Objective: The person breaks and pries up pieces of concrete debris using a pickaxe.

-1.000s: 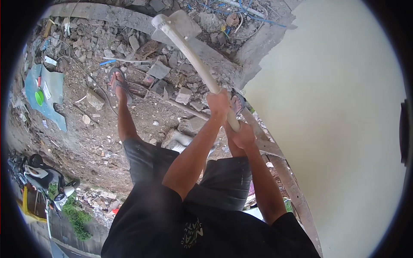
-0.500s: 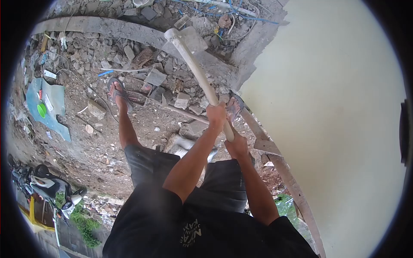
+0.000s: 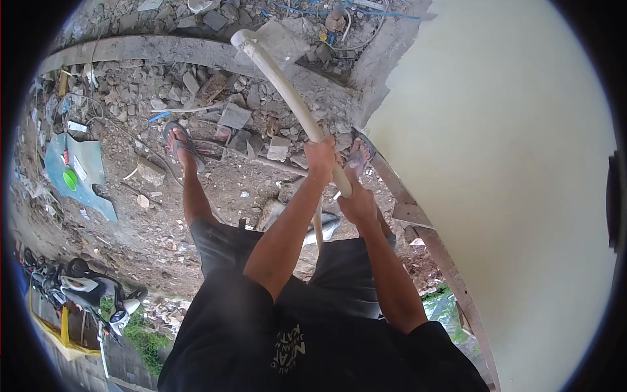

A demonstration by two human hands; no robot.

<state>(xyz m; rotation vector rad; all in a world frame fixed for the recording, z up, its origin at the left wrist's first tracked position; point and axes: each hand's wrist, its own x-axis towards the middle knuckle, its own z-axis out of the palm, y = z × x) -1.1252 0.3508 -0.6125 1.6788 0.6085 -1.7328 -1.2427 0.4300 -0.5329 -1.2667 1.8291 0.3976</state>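
A hoe with a pale, thick wooden handle [image 3: 284,88] slants across the view, its grey flat blade [image 3: 281,42] at the far end over the rubble. My left hand [image 3: 321,159] is wrapped round the handle about midway along the visible length. Close to its near end, my right hand [image 3: 358,204] also has its fingers closed on the handle. Beneath the hands lie loose soil and broken blocks, including a grey block [image 3: 279,149]. My feet, in flip-flops [image 3: 185,145], stand wide apart on this ground.
A concrete beam [image 3: 144,49] curves across the back. To the right rises a pale wall [image 3: 496,163] with a ledge [image 3: 444,261] at its foot. At left lie a bluish sheet [image 3: 81,173] with a green item on it and, lower, a parked motorbike [image 3: 98,291].
The hoe's head has shifted slightly left and up in the view, both hands moving a little with it. The grip on the handle stays, while the surroundings shift slightly as the camera moves.
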